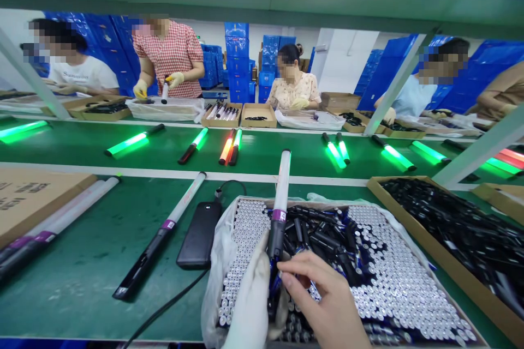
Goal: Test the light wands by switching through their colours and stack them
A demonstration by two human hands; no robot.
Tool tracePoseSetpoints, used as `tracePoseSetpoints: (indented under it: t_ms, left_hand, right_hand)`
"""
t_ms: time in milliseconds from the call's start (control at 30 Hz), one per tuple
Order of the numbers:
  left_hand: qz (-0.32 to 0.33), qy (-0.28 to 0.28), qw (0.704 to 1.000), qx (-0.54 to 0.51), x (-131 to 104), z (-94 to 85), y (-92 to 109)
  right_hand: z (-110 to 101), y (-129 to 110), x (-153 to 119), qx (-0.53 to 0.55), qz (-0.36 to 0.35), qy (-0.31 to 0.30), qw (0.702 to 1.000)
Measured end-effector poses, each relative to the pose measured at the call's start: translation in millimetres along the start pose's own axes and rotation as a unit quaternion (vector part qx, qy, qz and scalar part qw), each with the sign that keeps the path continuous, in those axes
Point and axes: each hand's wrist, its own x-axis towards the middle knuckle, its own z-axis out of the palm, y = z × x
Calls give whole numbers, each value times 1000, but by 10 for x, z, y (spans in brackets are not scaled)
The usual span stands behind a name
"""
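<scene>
My left hand (250, 289), in a white glove, is wrapped round the black handle of a light baton (281, 185). The baton stands nearly upright with its unlit white tube pointing away from me. A purple band marked 4 circles it. Blue shows in the handle's opening. My bare right hand (317, 297) has thumb and forefinger drawn close together against that opening; anything between them is hidden. Below both hands lies a plastic-lined box (223, 240) of batteries (380, 262), upright in rows at the sides, with loose black-wrapped ones (323, 237) in the middle.
Another unlit baton (166, 229) and a black power bank (199, 237) with a cable lie left of the box. More batons (65, 218) lie by a cardboard box (36, 196). At right stands a carton of black parts (446, 229). Lit batons (131, 143) lie on the green belt (262, 144); several people sit or stand beyond.
</scene>
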Motion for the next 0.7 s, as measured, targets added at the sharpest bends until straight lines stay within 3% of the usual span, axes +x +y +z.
tracePoseSetpoints:
  t_ms: [133,300,400,533,633,700]
  left_hand:
    - [-55,16,998,22,-129,70,73]
    - [-14,22,999,24,-130,120,168]
    - [-13,22,999,21,-148,166,199]
    - [-60,41,997,6,-218,222,232]
    - [-66,23,998,-8,-221,266,238]
    - [-60,-8,998,-10,-197,296,226]
  right_hand:
    - [90,57,19,3,46,28,999]
    - [95,91,-6,90,133,39,986]
    - [-151,156,-27,82,135,39,987]
    - [-693,371,63,-81,100,73,989]
    - [-980,551,260,-255,102,-10,961]
    - [-1035,643,406,-324,107,-74,937]
